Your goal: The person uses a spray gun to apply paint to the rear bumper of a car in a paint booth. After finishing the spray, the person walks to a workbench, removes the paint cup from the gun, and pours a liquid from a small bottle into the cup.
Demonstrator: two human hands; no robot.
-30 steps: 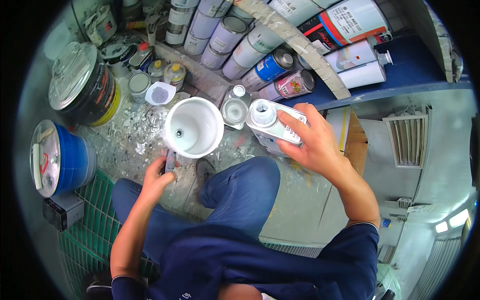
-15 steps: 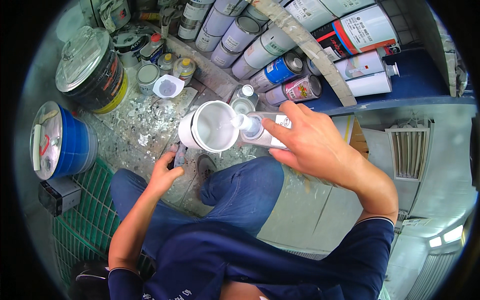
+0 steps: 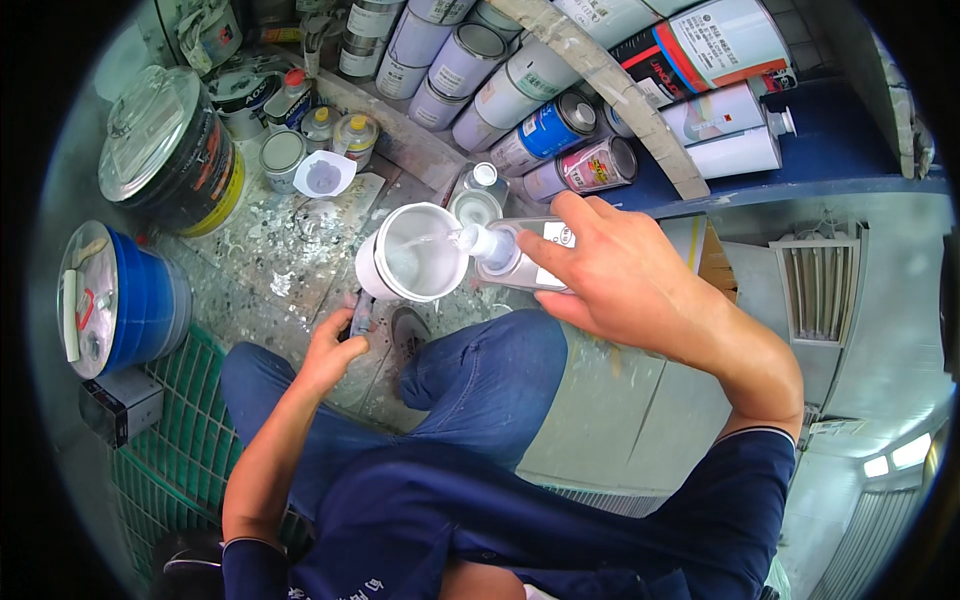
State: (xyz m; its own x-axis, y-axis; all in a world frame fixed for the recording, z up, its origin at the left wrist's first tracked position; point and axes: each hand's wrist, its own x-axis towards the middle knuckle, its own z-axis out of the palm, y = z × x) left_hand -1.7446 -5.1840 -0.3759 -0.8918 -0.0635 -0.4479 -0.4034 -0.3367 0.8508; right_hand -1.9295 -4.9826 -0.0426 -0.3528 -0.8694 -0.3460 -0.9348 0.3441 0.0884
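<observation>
My right hand [image 3: 630, 270] grips a rectangular grey metal can [image 3: 525, 272] from above, tipped toward the left. Its pale neck [image 3: 478, 243] is at the rim of a round white cup [image 3: 372, 262], and a clear thin stream runs into it. Pale liquid shows inside the cup. Below the cup, my left hand [image 3: 333, 350] is closed round the stained grey handle of what looks like a paint spray gun [image 3: 362, 313]; the rest of the gun is hidden under the cup. Just beyond the can's neck stands a small clear container [image 3: 474, 207] with a white-capped bottle [image 3: 484, 176].
Paint tins [image 3: 455, 75] line the shelf [image 3: 830, 150] ahead and right. On the stained floor [image 3: 270, 250] stand a black lidded bucket [image 3: 180, 160], a blue bucket [image 3: 140, 290], a pale dish [image 3: 325, 176] and small yellow-capped cans [image 3: 355, 140]. Green grating [image 3: 185, 420] lies left of my knees.
The can's neck still leans over the cup, and the stream now reaches farther across the opening. The view has shifted slightly; both hands keep their holds.
</observation>
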